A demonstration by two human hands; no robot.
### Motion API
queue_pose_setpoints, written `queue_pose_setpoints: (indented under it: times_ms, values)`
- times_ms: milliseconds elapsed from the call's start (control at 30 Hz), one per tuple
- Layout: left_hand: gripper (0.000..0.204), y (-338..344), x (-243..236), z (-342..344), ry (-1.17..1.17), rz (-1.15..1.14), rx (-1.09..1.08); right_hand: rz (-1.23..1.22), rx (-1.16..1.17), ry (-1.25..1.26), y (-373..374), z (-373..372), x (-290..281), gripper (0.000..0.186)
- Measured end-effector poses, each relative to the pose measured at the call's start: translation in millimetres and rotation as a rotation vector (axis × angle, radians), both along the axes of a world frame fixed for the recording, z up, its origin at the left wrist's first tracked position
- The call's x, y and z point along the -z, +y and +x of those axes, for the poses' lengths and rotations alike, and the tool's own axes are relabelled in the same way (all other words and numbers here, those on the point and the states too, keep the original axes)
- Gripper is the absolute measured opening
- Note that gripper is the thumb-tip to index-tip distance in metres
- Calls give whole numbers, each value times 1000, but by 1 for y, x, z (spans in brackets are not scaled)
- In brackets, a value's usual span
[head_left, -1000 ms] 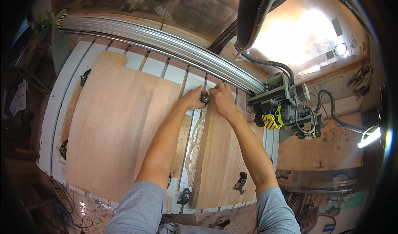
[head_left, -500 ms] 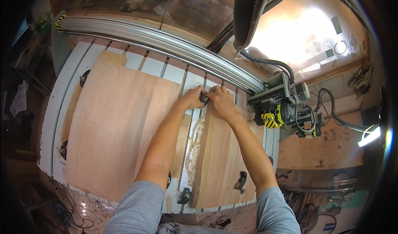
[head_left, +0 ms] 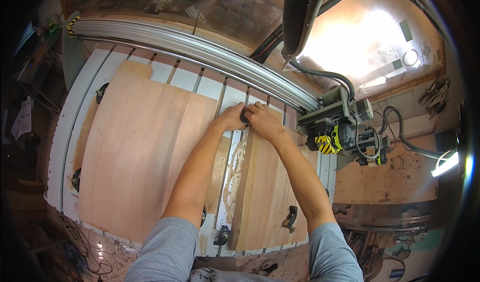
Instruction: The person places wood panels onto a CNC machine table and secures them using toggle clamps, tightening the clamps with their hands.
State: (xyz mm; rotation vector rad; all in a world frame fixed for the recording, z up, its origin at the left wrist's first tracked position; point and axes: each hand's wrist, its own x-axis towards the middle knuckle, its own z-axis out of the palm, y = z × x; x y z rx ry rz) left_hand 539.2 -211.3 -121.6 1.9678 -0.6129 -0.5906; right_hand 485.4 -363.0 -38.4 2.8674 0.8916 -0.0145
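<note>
My left hand (head_left: 232, 117) is closed around one side of a small black hold-down clamp (head_left: 244, 115) at the far left corner of the right wooden board (head_left: 265, 192). From the other side, the bent fingers of my right hand (head_left: 263, 120) grip the clamp's top, covering most of it. To the left of my forearms lies a larger wooden board (head_left: 135, 157). A loose-looking black clamp (head_left: 291, 218) rests on the near part of the right board. Another clamp (head_left: 222, 235) sits by that board's near left corner.
A slotted white machine bed (head_left: 57, 167) carries both boards. Black clamps (head_left: 102, 93) stand along the left board's edge. A metal gantry beam (head_left: 190, 57) crosses beyond my hands, with a spindle head (head_left: 332, 137) on the right. A thick black hose (head_left: 299, 17) hangs above.
My right hand's fingers have shifted slightly left over the top of the clamp, hiding more of it. The left hand stays almost in place, and the boards have not moved.
</note>
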Motion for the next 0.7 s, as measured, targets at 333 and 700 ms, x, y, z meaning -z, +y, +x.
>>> queue_pose_setpoints:
  times_ms: [333, 700]
  values:
    - [86, -2, 4, 2, 9, -8, 20, -106, 373, -74, 17, 19, 16, 18]
    - [80, 0, 2, 0, 2, -18, -11, -112, 147, 203, 2, 21, -4, 20]
